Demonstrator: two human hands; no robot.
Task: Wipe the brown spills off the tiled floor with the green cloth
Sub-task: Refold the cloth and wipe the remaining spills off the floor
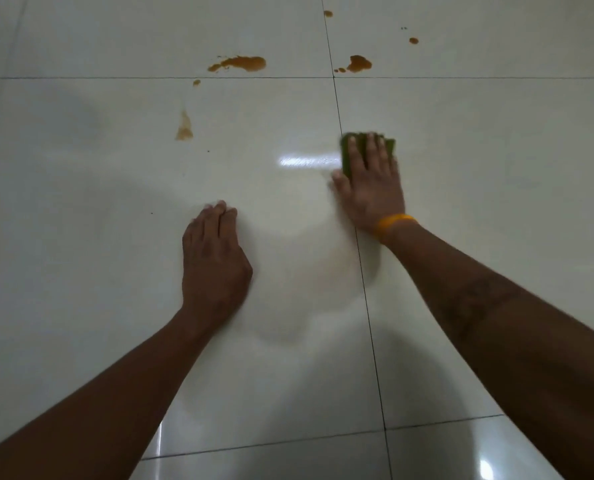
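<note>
My right hand presses flat on the folded green cloth, which lies on the glossy white tiled floor just right of a grout line. Only the cloth's far and left edges show past my fingers. My left hand rests on the floor to the lower left, fingers curled under, holding nothing. Brown spills lie farther away: a long puddle, a smeared streak, a blob beyond the cloth, and small drops.
A damp, hazy wiped patch spreads between my two hands. Dark grout lines cross the floor. An orange band circles my right wrist. Nothing else stands on the tiles in view.
</note>
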